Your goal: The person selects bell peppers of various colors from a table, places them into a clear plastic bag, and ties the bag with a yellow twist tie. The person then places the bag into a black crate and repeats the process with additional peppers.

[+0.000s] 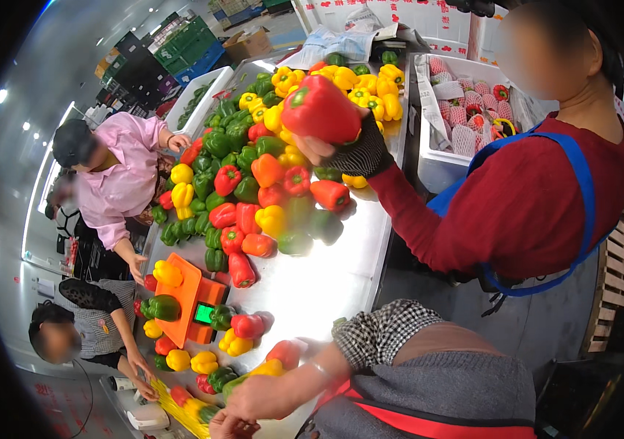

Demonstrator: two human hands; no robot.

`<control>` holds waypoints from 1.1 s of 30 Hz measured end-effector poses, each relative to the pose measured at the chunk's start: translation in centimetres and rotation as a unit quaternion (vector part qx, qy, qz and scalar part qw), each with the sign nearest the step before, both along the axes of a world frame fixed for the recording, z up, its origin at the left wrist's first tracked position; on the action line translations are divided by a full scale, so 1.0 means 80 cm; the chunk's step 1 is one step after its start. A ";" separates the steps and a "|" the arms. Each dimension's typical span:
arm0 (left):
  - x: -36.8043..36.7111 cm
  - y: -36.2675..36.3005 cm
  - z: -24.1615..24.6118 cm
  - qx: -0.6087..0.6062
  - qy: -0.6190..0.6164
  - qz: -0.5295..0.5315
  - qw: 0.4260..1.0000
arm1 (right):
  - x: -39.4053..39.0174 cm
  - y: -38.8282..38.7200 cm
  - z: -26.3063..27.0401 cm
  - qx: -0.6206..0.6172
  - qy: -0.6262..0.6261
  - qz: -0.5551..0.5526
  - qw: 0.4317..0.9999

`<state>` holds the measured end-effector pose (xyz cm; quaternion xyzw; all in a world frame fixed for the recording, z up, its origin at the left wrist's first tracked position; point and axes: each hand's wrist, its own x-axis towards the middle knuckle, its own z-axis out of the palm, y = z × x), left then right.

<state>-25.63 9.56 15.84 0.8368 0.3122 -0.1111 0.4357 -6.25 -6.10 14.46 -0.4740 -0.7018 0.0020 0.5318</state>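
My right hand [268,396], below a checked oversleeve, is at the lower edge of the view with its fingers curled downward. The fingers of my left hand [230,426] show just under it, mostly hidden. What lies between the fingers cannot be made out. Right behind the hand is a row of a red bell pepper [284,354], a yellow bell pepper [268,368] and a green bell pepper [233,387]. Another red, yellow and green row [195,405] lies to the left, over a bundle of thin yellow strips [172,409].
An orange scale [186,299] bears peppers. A heap of mixed bell peppers [229,137] covers the far metal table [339,274]. A gloved co-worker's hand [364,151] holds a red pepper [320,110]. Two people work opposite. A foam box [443,159] holds net-wrapped produce.
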 end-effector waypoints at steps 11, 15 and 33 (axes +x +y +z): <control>0.118 -0.061 0.082 0.565 -0.234 -0.230 0.757 | 0.084 0.047 -0.004 0.043 0.018 -0.097 0.994; 0.134 -0.046 0.098 0.654 -0.231 -0.350 0.630 | 0.115 0.093 0.005 -0.169 0.072 0.098 0.978; 0.139 -0.011 0.079 0.140 -0.052 0.058 0.987 | 0.101 0.063 -0.007 -0.062 0.143 0.020 0.988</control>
